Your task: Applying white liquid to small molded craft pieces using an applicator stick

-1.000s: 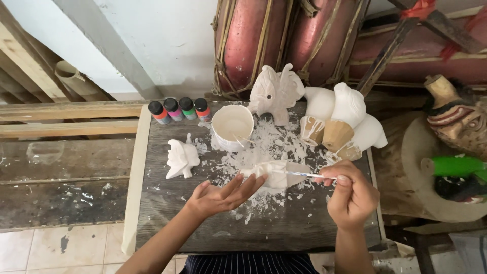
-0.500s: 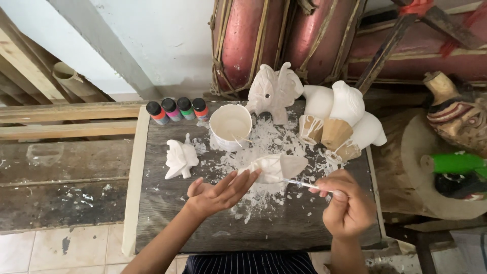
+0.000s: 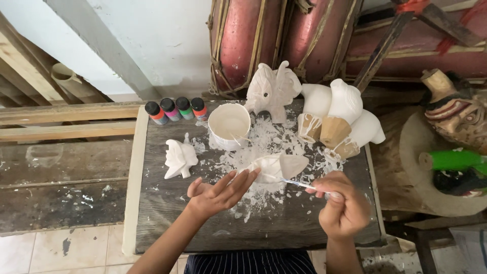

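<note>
Head view: at a dark board strewn with white flakes, the left hand, fingers spread flat, steadies a white figure with its fingertips. Figure lies mid-board, long axis left to right, pale wooden base pointing right. Right hand pinches a thin brush whose tip meets the figure's underside. Behind stand a white cup, four paint bottles and more figures.

On the table, my left hand touches the figurine; behind it stands the cup, bottles to its left.
</note>
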